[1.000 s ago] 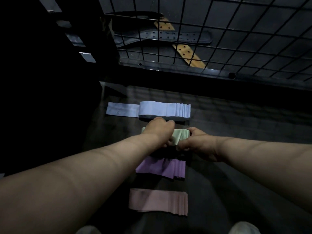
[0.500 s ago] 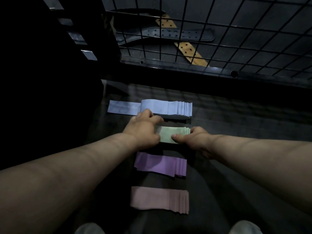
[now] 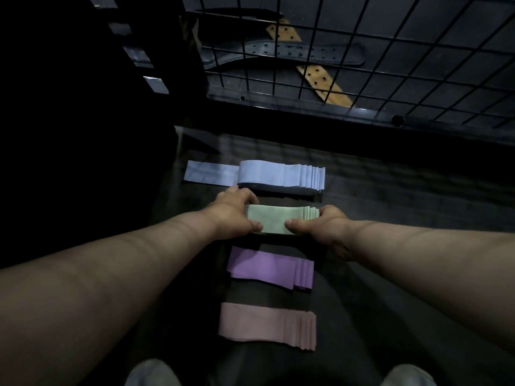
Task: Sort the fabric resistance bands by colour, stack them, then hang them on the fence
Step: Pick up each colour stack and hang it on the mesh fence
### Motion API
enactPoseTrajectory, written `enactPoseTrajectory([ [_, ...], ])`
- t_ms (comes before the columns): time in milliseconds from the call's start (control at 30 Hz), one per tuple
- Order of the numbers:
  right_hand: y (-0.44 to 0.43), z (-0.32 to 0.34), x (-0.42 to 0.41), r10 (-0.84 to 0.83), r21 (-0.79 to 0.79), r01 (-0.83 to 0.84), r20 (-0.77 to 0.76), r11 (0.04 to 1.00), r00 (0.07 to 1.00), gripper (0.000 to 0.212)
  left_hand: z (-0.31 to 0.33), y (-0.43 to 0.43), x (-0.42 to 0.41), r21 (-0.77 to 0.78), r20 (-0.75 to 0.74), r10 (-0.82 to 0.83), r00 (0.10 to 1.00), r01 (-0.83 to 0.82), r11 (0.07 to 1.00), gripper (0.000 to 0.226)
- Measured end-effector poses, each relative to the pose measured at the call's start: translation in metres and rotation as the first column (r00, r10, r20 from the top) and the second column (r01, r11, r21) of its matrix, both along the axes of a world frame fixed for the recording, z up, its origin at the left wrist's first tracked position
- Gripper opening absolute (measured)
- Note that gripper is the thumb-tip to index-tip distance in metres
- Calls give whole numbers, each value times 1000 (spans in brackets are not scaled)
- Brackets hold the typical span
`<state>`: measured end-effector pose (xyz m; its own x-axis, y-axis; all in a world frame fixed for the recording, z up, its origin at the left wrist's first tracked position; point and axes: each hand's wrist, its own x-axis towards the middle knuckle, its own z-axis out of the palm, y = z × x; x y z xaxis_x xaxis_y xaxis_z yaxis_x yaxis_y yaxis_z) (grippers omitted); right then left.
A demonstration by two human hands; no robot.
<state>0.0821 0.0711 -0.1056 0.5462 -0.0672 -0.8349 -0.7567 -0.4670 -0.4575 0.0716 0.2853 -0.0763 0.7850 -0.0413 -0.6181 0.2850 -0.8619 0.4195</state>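
Behind fence (image 3: 278,103), perhaps belts (image 3: 289,50); left grip (image 3: 231,215), right grip (image 3: 326,227) hold green stack (image 3: 274,221).

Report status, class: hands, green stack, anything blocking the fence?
Left hand, right hand grip green stack at both ends. Purple stack, pink stack lie apart. Fence holds no bands.

The room is dim. The dark grey floor (image 3: 404,224) has faint stripes on it. At the far side stands a black wire fence with square holes (image 3: 367,37), set on a black metal bar (image 3: 306,108). Behind the wire lie a long dark belt with small holes (image 3: 292,50) and a tan strap with holes (image 3: 320,82). The left side is very dark, with a few pale slats (image 3: 156,84).
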Motion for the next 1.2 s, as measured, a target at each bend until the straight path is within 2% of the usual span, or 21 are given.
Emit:
enactPoseTrajectory([
  [100,5,1,0,-32,61,32,4,998,999,71,3,4,1,-72,-8,9,1000,-10,997,45],
  [300,0,3,-9,52,78,-58,75,995,996,63,2,11,-12,-46,22,-152,988,153,987,47],
  [400,-4,2,-10,89,66,-95,89,993,992,72,2,14,-16,-53,31,-211,977,212,976,50],
  [500,-2,2,-4,120,78,-127,85,989,989,89,1,17,-17,-89,52,-161,986,165,982,51],
  [633,3,5,-3,123,121,-130,64,984,990,63,0,17,-15,-98,46,-138,989,142,985,48],
  [767,4,9,-11,173,103,-190,151,976,973,58,3,16,-20,-63,110,-191,975,198,978,47],
  [867,-2,10,-12,290,19,-313,330,950,898,60,5,19,-30,3,256,-256,932,264,965,44],
  [967,-2,9,-14,431,-157,-405,443,901,786,67,1,18,-32,170,365,-394,843,356,919,43],
  [1067,2,7,-17,546,-314,-447,436,838,716,76,-6,15,-28,305,356,-482,800,388,870,49],
  [1133,4,5,-15,636,-356,-527,396,772,663,88,-9,17,-29,349,339,-551,763,442,827,50],
  [1200,4,4,-10,701,-373,-594,367,713,611,87,-10,21,-30,362,320,-592,740,481,798,47],
])
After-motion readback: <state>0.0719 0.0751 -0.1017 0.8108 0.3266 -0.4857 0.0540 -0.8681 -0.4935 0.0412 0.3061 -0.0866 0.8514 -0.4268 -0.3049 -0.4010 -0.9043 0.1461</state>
